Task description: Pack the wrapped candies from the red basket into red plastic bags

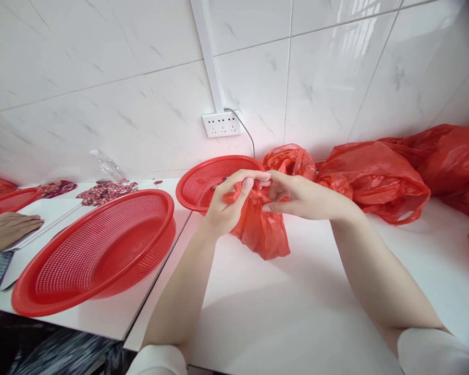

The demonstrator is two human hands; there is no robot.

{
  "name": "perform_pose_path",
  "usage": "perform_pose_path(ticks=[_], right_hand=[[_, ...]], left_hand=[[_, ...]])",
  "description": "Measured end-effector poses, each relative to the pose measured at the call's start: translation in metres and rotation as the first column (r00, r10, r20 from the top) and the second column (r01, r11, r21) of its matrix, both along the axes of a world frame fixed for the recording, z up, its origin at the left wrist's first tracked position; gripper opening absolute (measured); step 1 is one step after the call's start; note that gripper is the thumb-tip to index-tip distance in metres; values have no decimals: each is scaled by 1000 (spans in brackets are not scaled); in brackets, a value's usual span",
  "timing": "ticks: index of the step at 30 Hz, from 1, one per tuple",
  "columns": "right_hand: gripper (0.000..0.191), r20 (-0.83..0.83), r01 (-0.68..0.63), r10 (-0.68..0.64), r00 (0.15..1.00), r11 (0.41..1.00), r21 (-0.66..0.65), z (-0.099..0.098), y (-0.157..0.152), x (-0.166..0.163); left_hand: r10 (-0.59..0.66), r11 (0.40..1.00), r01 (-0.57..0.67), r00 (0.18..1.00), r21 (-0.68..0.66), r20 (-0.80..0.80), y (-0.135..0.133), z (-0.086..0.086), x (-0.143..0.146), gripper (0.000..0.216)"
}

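A small red plastic bag (263, 232) hangs from my hands just above the white table, its top bunched between them. My left hand (230, 200) pinches the gathered neck between thumb and fingers. From the other side, my right hand (300, 197) has its fingers curled round the bag's top, and its thumb lies along it. Some of the bunched plastic is hidden by my fingers, and what is inside the bag does not show. Just behind my left hand stands a red mesh basket (193, 195) with something small in it.
A large red basket (136, 250) stands at left. Another person's hand (13, 229) rests on a white scale (58, 211). Patterned cloth (105, 194) and a clear bottle (108, 165) lie behind. Red bags (375, 174) line the wall, below a socket strip (221, 125).
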State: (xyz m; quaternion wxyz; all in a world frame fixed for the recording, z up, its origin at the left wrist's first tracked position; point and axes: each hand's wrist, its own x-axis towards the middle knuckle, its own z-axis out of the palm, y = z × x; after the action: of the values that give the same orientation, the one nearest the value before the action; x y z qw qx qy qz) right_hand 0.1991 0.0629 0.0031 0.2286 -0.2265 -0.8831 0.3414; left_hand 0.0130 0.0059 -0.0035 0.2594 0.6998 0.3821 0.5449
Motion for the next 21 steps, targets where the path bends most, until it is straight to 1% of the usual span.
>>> perform_pose_path(ticks=[2, 4, 6, 8, 11, 13, 15, 18, 21], right_hand=[[24, -55, -18, 16, 998, 999, -45, 2, 2, 3], [21, -105, 12, -17, 994, 999, -48, 3, 4, 5], [26, -124, 83, -85, 989, 996, -13, 3, 5, 6], [37, -125, 132, -127, 984, 991, 32, 3, 5, 6], [50, -192, 192, -164, 968, 971, 139, 5, 4, 9], [52, -258, 246, -183, 949, 940, 238, 7, 4, 17], [51, -290, 277, -190, 938, 913, 298, 10, 6, 32], [51, -310, 356, -264, 913, 888, 291, 12, 10, 60], [51, -275, 433, -364, 890, 864, 258, 13, 14, 81]], left_hand=[[-40, 998, 42, 999, -43, 26, 0, 0, 0, 32], [-41, 997, 41, 999, -71, 3, 1, -2, -1, 34], [-20, 998, 16, 998, -66, -66, 2, -4, -2, 37], [8, 998, -17, 988, -58, -155, 3, -5, -4, 40], [65, 992, -95, 953, -89, -297, 1, -1, -12, 45], [113, 978, -171, 915, -118, -388, -3, 6, -21, 46], [171, 959, -252, 877, -127, -449, -9, 15, -32, 46], [254, 916, -374, 824, -148, -506, -16, 25, -50, 46], [248, 879, -422, 802, -221, -543, -19, 28, -60, 46]])
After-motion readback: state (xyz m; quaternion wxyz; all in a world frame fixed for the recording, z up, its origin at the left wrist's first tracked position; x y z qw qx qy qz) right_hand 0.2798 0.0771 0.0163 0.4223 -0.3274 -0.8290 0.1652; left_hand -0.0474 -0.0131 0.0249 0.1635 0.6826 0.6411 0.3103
